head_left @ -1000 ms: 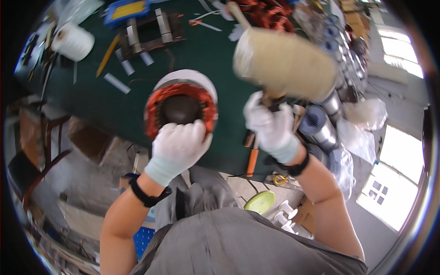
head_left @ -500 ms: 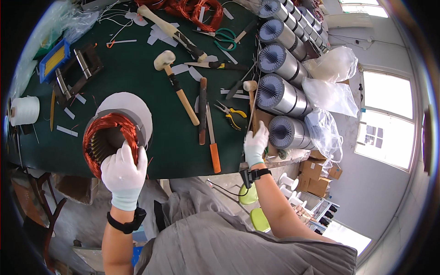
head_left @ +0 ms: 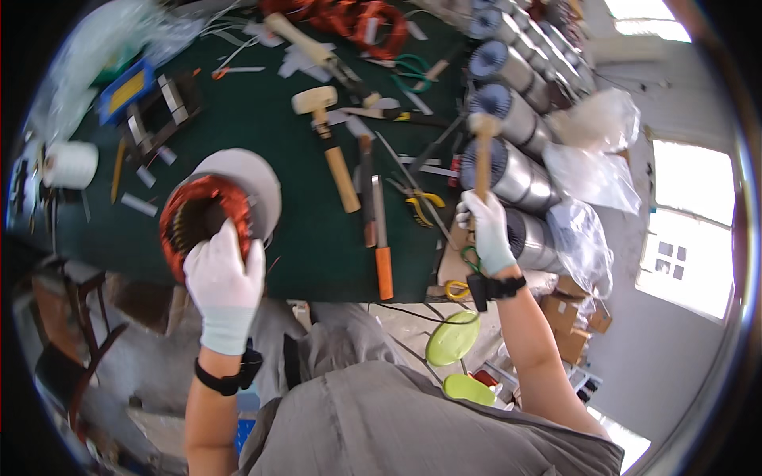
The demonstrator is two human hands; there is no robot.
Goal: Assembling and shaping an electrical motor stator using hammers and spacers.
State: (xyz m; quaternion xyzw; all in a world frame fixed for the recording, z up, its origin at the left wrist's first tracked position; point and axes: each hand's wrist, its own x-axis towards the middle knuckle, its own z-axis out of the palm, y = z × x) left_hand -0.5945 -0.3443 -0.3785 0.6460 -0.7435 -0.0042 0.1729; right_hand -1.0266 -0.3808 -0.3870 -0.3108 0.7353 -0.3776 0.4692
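A motor stator (head_left: 258, 170) with a grey body lies on the table at left, a white disc-like edge showing behind it. Thick red-brown copper windings (head_left: 172, 230) ring its near end. My left hand (head_left: 225, 270), in a white glove, grips the near right part of this winding ring, fingers at the opening and thumb outside. At the table's right edge, my gloved right hand (head_left: 488, 230) is closed round the wooden handle of a small mallet (head_left: 482, 163). The mallet stands head up, slightly blurred, in front of the row of metal cores.
On the green table lie a larger mallet (head_left: 337, 151), an orange-handled blade (head_left: 382, 262), yellow pliers (head_left: 421, 206), green scissors (head_left: 411, 73) and paper scraps. Metal stator cores (head_left: 528, 238) line the right side. A white thread spool (head_left: 71, 165) stands far left; green stools (head_left: 452, 337) are below.
My right hand, open before, has closed on the small mallet's handle and lifted it from the table's edge. My left hand stays on the stator. The whole view has shifted a little.
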